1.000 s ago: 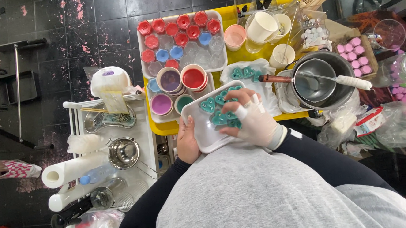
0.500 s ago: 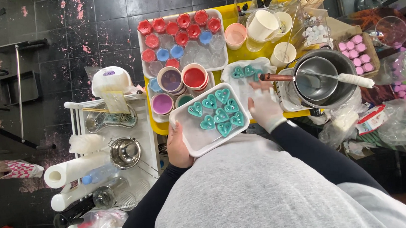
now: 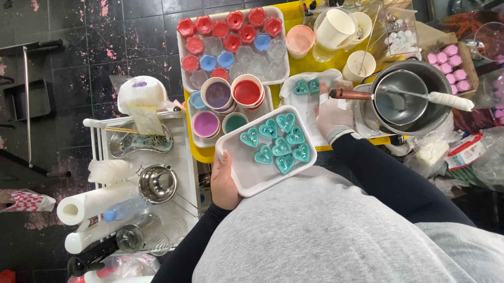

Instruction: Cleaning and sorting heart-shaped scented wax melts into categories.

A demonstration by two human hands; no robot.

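Overhead view of a cluttered craft bench. The bare left hand (image 3: 224, 181) grips the white rectangular plastic tray (image 3: 248, 174) by its 8 o'clock edge, thumb over the rim and fingers hidden beneath. The tray is held tilted just in front of the torso, overlapping the near edge of the yellow tabletop (image 3: 299, 63). Eight teal heart-shaped moulded pieces (image 3: 278, 143) lie clustered in the tray's 2 o'clock half — some touching one another.

The right hand (image 3: 333, 114), in a pale glove, rests just at 3 o'clock of the tray on a white sheet (image 3: 308, 106). Its fingers reach toward two further teal hearts (image 3: 308, 87) lying on that sheet at 12 o'clock of the hand; whether the fingertips pinch anything cannot be told.

At 3 o'clock of the gloved hand stands a steel saucepan with a wooden handle (image 3: 403, 94), set inside a larger metal pot — a white-handled utensil (image 3: 442, 98) rests across it. At 11 o'clock of the tray sit round cups of purple, red and pink colour (image 3: 232, 96), and beyond them a clear tray of red and blue moulds (image 3: 228, 38).
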